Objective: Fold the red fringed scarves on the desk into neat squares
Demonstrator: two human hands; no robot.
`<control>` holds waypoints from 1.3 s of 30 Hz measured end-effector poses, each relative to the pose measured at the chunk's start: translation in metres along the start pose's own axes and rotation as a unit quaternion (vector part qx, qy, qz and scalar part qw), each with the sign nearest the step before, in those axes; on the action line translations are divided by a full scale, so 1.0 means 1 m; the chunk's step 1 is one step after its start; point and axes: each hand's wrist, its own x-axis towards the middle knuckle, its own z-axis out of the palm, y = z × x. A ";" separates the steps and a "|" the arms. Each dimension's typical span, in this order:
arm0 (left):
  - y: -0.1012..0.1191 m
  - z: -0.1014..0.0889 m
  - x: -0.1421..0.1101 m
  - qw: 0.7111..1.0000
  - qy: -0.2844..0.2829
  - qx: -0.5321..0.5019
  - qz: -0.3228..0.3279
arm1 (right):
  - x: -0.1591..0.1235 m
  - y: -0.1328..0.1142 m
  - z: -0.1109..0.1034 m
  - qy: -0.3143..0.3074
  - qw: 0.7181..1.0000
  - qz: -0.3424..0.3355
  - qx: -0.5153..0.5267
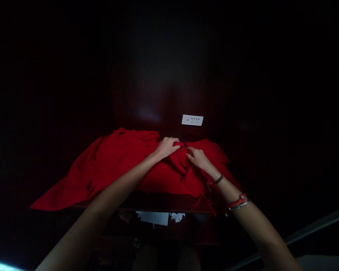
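A large red cloth point(110, 165) lies rumpled across a dark wooden table point(169, 205), one end trailing off to the left. My left hand point(167, 146) is curled over a bunched fold at the cloth's far middle and grips it. My right hand point(197, 157) pinches the same bunch of fabric from the right, close to the left hand. Bracelets and a red thread sit on my right wrist point(237, 202).
A white wall socket plate point(192, 120) is on the dark wall behind the table. White papers point(154, 217) lie on a shelf under the table's front edge. The room around is very dark. A pale rail point(313, 227) slants at the lower right.
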 end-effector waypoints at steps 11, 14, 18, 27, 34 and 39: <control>0.007 -0.004 -0.002 0.997 0.002 0.029 -0.076 | -0.005 -0.018 0.006 0.071 0.995 -0.050 -0.043; 0.008 -0.006 -0.003 0.995 -0.001 0.036 -0.091 | -0.005 -0.014 0.003 0.085 0.990 0.018 -0.115; -0.001 -0.012 -0.005 0.995 -0.022 0.070 -0.074 | -0.004 0.006 -0.016 0.080 0.982 0.033 -0.168; -0.069 -0.001 -0.021 0.978 -0.115 0.151 -0.083 | 0.023 0.029 -0.133 0.205 0.964 0.026 -0.167; -0.125 -0.054 -0.025 0.966 0.007 0.182 -0.183 | 0.014 0.029 -0.208 0.265 0.931 0.015 -0.249; -0.142 -0.136 -0.033 0.947 0.121 0.246 -0.166 | 0.009 0.049 -0.215 0.183 0.921 0.034 -0.343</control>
